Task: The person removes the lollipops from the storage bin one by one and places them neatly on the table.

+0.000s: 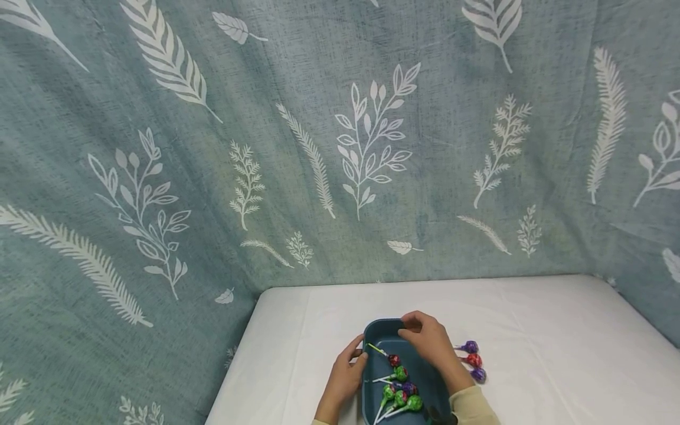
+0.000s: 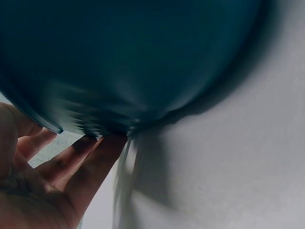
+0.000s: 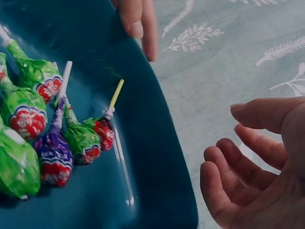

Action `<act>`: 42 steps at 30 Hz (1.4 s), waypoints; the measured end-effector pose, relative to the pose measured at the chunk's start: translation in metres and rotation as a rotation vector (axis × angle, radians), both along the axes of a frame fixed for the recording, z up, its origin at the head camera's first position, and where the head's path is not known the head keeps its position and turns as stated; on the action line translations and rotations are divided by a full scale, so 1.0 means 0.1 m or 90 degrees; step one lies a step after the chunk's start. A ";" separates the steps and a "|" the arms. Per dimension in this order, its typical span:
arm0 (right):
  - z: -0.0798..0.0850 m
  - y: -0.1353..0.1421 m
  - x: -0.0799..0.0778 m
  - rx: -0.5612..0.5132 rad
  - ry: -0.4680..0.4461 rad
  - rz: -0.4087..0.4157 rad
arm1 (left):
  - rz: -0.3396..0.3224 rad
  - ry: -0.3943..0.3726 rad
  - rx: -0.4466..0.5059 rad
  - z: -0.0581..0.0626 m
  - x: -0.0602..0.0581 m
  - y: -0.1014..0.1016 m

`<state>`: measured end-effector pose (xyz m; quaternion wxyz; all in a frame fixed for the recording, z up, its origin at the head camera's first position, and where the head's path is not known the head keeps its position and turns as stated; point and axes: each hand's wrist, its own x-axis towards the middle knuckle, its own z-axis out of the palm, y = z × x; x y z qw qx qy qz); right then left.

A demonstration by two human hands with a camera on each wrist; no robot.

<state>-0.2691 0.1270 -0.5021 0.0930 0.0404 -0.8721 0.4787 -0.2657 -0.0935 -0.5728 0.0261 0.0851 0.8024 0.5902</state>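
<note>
A dark teal tray (image 1: 385,339) holds several wrapped lollipops. My left hand (image 1: 346,375) grips its left side, thumb at the rim; in the left wrist view, fingers (image 2: 97,167) lie against the outside wall. Over the far right rim is my right hand (image 1: 427,339); the right wrist view shows its fingers (image 3: 219,186) loosely bent, apart from the tray and holding nothing. Inside lie a dark red lollipop (image 3: 105,134) with a yellow stick, a purple lollipop (image 3: 55,160) and several green lollipops (image 3: 26,112), mostly with white sticks.
Right of the tray, on the white-covered table (image 1: 558,354), lie a purple lollipop (image 1: 470,347), a red lollipop (image 1: 474,360) and another purple lollipop (image 1: 479,375). A green-blue leaf-patterned cloth (image 1: 361,248) hangs behind the table and along its sides.
</note>
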 end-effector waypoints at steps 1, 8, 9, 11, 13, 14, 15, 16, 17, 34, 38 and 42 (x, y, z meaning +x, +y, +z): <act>-0.01 -0.01 -0.01 0.002 -0.001 0.000 | 0.000 0.001 0.001 0.00 0.00 0.00; -0.09 -0.07 -0.05 0.022 -0.017 -0.007 | -0.003 -0.016 0.019 0.00 0.01 0.00; -0.10 -0.08 -0.06 0.027 -0.022 -0.007 | -0.003 -0.018 0.020 0.00 0.01 0.00; -0.12 -0.09 -0.06 0.034 -0.031 -0.008 | -0.002 -0.020 0.019 0.00 0.01 0.00; -0.14 -0.10 -0.07 0.041 -0.039 -0.010 | -0.003 -0.018 0.016 0.00 0.00 0.00; -0.15 -0.10 -0.07 0.046 -0.043 -0.010 | -0.004 -0.014 0.015 0.00 0.00 0.00; -0.15 -0.11 -0.08 0.049 -0.048 -0.012 | -0.005 -0.012 0.014 0.00 0.00 0.00; -0.16 -0.11 -0.08 0.053 -0.051 -0.012 | -0.005 -0.008 0.011 0.00 -0.01 0.00; -0.17 -0.12 -0.08 0.058 -0.056 -0.012 | -0.005 -0.007 0.009 0.00 -0.01 -0.01; -0.42 -0.14 -0.16 0.034 -0.125 0.041 | -0.006 0.013 0.008 0.02 0.00 0.00; -0.47 -0.14 -0.17 0.018 -0.162 0.059 | -0.005 0.014 0.004 0.01 0.00 0.00; -0.52 -0.15 -0.19 0.040 -0.163 0.065 | -0.003 0.013 0.004 0.00 0.00 -0.01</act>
